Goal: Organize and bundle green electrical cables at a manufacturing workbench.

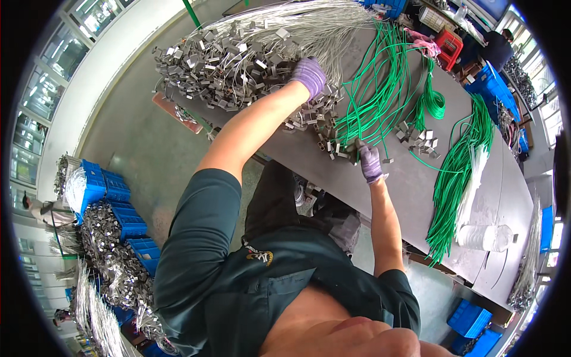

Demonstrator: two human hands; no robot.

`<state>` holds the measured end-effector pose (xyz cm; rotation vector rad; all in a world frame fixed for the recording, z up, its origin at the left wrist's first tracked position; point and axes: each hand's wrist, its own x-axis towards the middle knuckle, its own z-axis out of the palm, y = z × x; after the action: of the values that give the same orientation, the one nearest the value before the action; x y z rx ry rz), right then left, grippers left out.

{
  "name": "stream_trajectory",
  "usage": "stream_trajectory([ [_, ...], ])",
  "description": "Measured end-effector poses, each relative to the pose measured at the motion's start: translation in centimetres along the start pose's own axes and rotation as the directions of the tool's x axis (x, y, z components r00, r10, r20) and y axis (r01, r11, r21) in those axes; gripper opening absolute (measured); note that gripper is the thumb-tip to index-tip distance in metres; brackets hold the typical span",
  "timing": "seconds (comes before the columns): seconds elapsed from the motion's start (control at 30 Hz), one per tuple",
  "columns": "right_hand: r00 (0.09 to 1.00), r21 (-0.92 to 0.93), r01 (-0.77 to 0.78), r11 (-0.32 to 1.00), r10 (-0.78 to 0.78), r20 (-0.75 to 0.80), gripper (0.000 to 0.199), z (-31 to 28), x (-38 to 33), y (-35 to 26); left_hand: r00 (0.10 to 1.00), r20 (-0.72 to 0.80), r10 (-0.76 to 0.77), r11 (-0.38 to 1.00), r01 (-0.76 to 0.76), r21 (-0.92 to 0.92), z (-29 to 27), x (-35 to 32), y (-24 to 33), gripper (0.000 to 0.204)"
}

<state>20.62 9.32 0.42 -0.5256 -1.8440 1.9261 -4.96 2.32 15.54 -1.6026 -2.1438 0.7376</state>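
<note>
My left hand [309, 77], in a purple striped glove, reaches into a big heap of grey metal clips [232, 71] fixed to thin whitish wires [309, 21]. Its fingers curl down among the clips and wires, and what they grip is hidden. Lower on the grey table, my right hand [371, 163] wears a matching glove. Its fingers are closed at the lower ends of a bunch of green cables [375, 89], where several metal clips sit. I cannot make out what is between them. A small group of clips [418, 140] lies just right of that hand.
Right on the table [395, 196] lie a coiled green bundle [435, 105], a long green bundle [455, 190], white ties [474, 178] and a clear plastic bottle [485, 238]. A red crate [448, 49] stands at the back. Blue crates [126, 219] and wire heaps fill the left floor.
</note>
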Motion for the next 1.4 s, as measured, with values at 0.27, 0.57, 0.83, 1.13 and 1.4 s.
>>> stream_trajectory([
  [0.27, 0.999, 0.172, -0.009, 0.985, 0.017, -0.045, 0.042, -0.9, -0.6, 1.6, 0.997, -0.068, 0.022, 0.967, -0.038, -0.253, 1.2, 0.2, -2.0, 0.015],
  [0.57, 0.997, 0.261, -0.015, 0.965, 0.034, -0.07, 0.036, -1.0, -1.2, 2.0, 0.98, 0.111, -0.164, 0.909, 0.194, -0.369, 0.0, -4.6, -3.9, 0.04],
  [0.83, 0.986, 0.287, -0.072, 0.955, 0.111, -0.123, 0.034, -0.4, -1.0, 3.2, 0.727, -0.116, -0.676, 0.659, 0.527, -0.536, 1.3, -6.2, -2.6, 0.059],
  [1.13, 0.985, 0.208, -0.085, 0.974, 0.114, -0.13, 0.037, 0.6, -0.7, 0.6, 0.866, 0.28, -0.414, 0.76, 0.499, -0.417, 0.0, -2.5, -6.1, 0.025],
  [1.4, 0.985, 0.009, 0.148, 0.989, -0.146, -0.096, 0.03, 1.8, -1.0, 1.7, 0.87, 0.237, -0.432, 0.581, 0.47, -0.664, -1.1, -5.9, -3.8, 0.04],
])
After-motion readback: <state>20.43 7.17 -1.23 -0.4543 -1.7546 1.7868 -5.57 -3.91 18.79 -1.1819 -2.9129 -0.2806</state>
